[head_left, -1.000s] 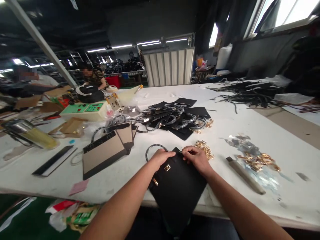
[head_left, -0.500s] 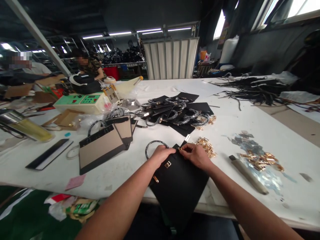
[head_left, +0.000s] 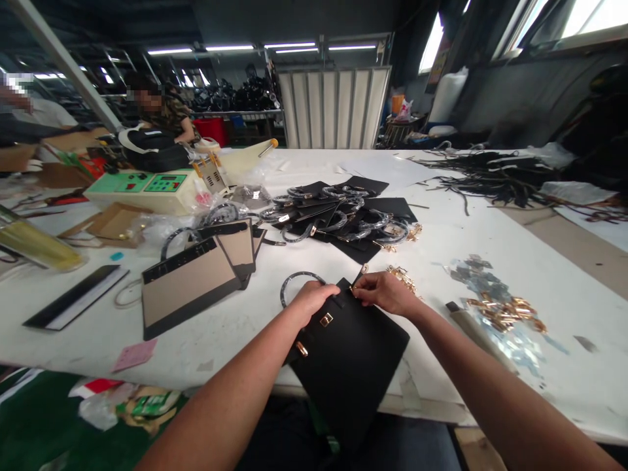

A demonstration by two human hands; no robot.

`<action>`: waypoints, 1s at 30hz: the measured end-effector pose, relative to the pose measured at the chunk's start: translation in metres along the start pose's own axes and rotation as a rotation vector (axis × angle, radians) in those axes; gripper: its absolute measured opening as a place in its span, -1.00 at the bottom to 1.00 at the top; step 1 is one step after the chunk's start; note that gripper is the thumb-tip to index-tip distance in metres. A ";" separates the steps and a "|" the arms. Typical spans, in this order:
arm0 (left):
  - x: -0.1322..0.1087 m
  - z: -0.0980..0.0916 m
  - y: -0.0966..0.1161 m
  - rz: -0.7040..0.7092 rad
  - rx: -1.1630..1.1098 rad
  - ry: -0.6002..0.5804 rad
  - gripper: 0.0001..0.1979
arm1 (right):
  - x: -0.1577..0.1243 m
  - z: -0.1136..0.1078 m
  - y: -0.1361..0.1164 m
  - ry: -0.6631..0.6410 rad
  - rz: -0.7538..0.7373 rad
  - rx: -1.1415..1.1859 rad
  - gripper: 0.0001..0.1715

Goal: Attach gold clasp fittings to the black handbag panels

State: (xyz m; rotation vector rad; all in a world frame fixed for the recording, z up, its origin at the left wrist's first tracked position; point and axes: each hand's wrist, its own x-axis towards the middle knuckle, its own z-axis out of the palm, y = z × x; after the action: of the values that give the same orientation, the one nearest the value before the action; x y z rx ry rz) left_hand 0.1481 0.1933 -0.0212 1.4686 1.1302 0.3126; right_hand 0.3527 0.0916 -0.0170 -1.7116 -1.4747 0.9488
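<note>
A black handbag panel (head_left: 358, 347) lies tilted at the table's front edge, its lower corner hanging over. It bears a square gold lock fitting (head_left: 326, 320) and a gold bar-shaped fitting (head_left: 301, 349). A plastic-wrapped handle (head_left: 297, 276) loops from its upper side. My left hand (head_left: 313, 301) is closed on the panel's upper edge, thumb on top. With fingertips pinched, my right hand (head_left: 385, 292) holds a small gold fitting (head_left: 352, 288) at the upper corner; the fingers partly hide it. A strap end with a metal plate (head_left: 364, 269) sticks out just beyond.
Gold fittings (head_left: 402, 278) lie in a pile behind my right hand. More gold pieces (head_left: 507, 314) and a grey-beige bar (head_left: 478, 337) are to the right. Black bag panels (head_left: 338, 222) are heaped ahead; beige-backed panels (head_left: 191, 281) lie left. A green-topped machine (head_left: 142, 190) and co-workers are farther left.
My view has turned slightly, shifting the table items left. Both hands stay at the panel's upper edge, the right still pinching the small gold fitting. The panel has tilted a little.
</note>
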 end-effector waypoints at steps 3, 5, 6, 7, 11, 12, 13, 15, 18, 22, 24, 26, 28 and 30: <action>0.001 0.000 -0.001 -0.001 0.008 0.005 -0.75 | -0.002 0.000 -0.003 -0.030 -0.011 0.025 -0.78; 0.002 -0.001 -0.002 -0.001 0.010 0.005 -0.74 | -0.004 0.002 -0.006 -0.026 -0.014 -0.007 -0.79; 0.002 -0.001 -0.002 -0.001 0.010 0.005 -0.74 | -0.005 0.004 -0.008 -0.008 -0.017 -0.032 -0.80; 0.003 -0.001 -0.003 0.001 0.008 0.007 -0.74 | -0.006 0.006 -0.009 0.018 -0.017 -0.058 -0.81; 0.002 -0.001 -0.005 0.011 0.008 0.020 -0.74 | -0.007 0.021 -0.012 0.155 -0.032 -0.185 -0.85; 0.002 -0.001 -0.005 0.011 0.010 0.020 -0.74 | -0.007 0.025 -0.012 0.186 -0.040 -0.234 -0.86; 0.002 -0.001 -0.005 0.010 0.011 0.019 -0.74 | -0.006 0.028 -0.012 0.209 -0.049 -0.281 -0.87; 0.002 -0.002 -0.006 0.007 0.012 0.012 -0.74 | -0.006 0.033 -0.015 0.229 -0.062 -0.341 -0.92; -0.001 -0.001 -0.004 -0.001 0.019 0.027 -0.73 | -0.010 0.035 -0.023 0.210 -0.089 -0.375 -0.77; -0.017 0.001 0.001 -0.024 0.039 0.102 -0.79 | -0.017 0.035 -0.035 0.099 -0.142 -0.499 -0.73; -0.022 0.003 0.001 -0.029 0.026 0.136 -0.79 | -0.014 0.036 -0.035 0.021 -0.125 -0.537 -0.74; -0.023 0.005 -0.002 -0.023 0.002 0.170 -0.76 | -0.006 0.037 -0.032 -0.029 -0.121 -0.545 -0.73; -0.022 0.007 -0.008 -0.024 -0.004 0.191 -0.70 | 0.000 0.040 -0.026 -0.060 -0.128 -0.531 -0.73; -0.020 0.010 -0.015 -0.033 0.010 0.194 -0.65 | 0.003 0.043 -0.016 -0.074 -0.142 -0.513 -0.74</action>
State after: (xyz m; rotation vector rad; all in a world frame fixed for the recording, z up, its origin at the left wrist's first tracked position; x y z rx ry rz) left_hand 0.1390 0.1693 -0.0296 1.4497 1.3111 0.4337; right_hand 0.3079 0.0981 -0.0254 -1.8987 -1.9853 0.5922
